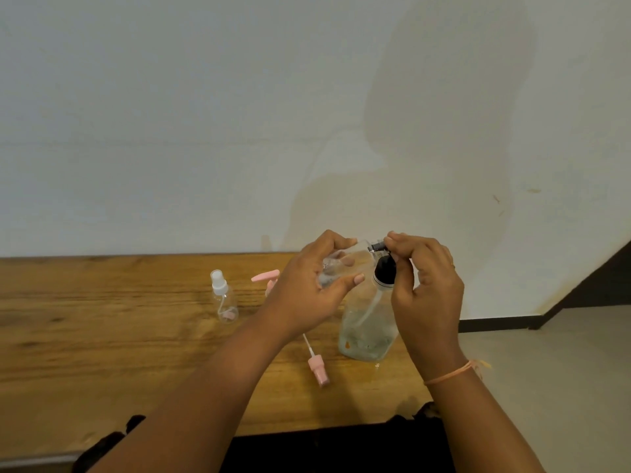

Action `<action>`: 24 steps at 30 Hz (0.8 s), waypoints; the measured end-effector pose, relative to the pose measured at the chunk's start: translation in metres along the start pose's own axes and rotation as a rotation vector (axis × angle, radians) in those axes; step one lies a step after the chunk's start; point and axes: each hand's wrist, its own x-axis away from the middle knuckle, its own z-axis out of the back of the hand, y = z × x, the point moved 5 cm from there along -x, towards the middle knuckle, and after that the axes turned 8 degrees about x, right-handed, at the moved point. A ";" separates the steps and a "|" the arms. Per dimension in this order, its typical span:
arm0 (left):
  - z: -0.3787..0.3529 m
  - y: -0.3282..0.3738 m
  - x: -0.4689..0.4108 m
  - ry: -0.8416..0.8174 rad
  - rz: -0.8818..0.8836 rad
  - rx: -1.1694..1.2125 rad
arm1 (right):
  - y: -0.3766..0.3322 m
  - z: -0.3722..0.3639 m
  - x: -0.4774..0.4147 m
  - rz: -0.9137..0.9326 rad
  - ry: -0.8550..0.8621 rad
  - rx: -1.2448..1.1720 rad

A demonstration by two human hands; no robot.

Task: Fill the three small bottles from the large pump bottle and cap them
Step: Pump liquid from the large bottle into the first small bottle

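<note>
Fingers of your left hand (307,291) curled round the small bottle (336,269); your right hand (426,288) pinched the pump (385,270). If its mouth slipped from the nozzle (377,247), liquid could spill.

Two small bottles (225,303), one dispenser (367,332), two pink caps (318,370).

I see a wooden table (102,336) set against a plain white wall (205,114); at right, a dark baseboard (495,325) meets pale floor (563,387). A soft shadow (444,114) falls on the wall.
</note>
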 end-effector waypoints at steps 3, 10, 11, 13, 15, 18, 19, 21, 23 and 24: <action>-0.002 -0.003 0.001 -0.036 0.042 -0.002 | 0.007 -0.005 0.003 0.025 0.002 -0.018; -0.003 -0.001 0.003 -0.008 0.000 0.003 | 0.003 -0.002 0.002 -0.008 0.030 -0.036; -0.002 0.000 0.003 -0.002 -0.013 -0.001 | 0.002 -0.001 0.001 -0.011 0.038 -0.033; -0.002 0.001 0.002 0.005 -0.027 -0.003 | 0.000 0.000 -0.002 -0.004 0.041 -0.027; -0.001 0.000 0.001 0.006 -0.034 0.002 | -0.001 0.000 0.000 0.008 0.038 -0.022; -0.003 -0.003 0.001 -0.012 -0.019 -0.021 | 0.007 -0.004 0.003 0.020 0.033 -0.007; -0.003 -0.005 0.002 -0.015 -0.003 -0.037 | 0.009 -0.006 0.004 0.029 0.026 0.005; -0.004 -0.008 0.003 -0.010 0.011 -0.052 | 0.010 -0.008 0.006 0.044 0.013 0.021; -0.004 -0.009 0.005 -0.003 0.000 -0.051 | 0.007 -0.008 0.007 0.029 0.012 0.016; -0.004 -0.008 0.005 0.001 -0.007 -0.048 | 0.005 -0.006 0.007 0.019 0.021 0.010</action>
